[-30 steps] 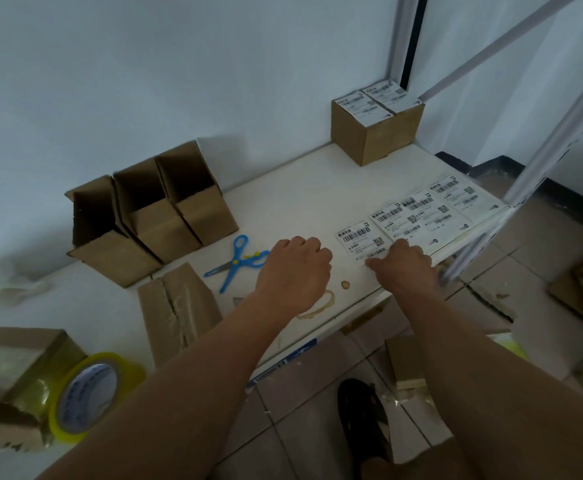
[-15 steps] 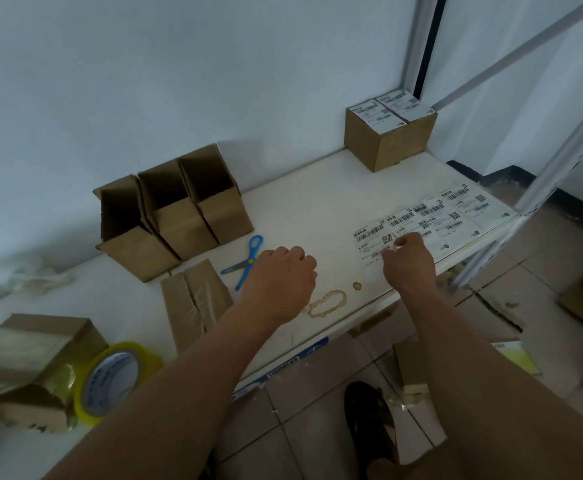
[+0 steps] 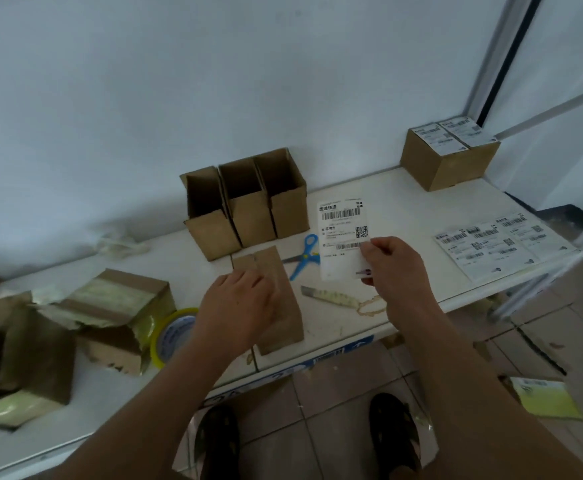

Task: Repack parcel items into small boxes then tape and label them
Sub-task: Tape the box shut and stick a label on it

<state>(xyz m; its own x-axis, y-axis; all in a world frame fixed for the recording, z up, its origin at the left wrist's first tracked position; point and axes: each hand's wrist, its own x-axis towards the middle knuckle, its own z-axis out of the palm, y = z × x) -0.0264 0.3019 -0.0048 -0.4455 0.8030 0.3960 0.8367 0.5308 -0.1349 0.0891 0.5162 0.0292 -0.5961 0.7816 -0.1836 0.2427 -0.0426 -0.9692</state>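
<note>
Head: label (right hand)

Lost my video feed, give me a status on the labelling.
Right hand pinching one label, lifted. Left hand resting on sealed box. Label not stuck yet. Nothing between them.

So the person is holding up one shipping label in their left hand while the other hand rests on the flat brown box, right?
Not quite: the head view shows the shipping label pinched in the right hand. It is the left hand that rests on the flat brown box. The rest is right.
</note>
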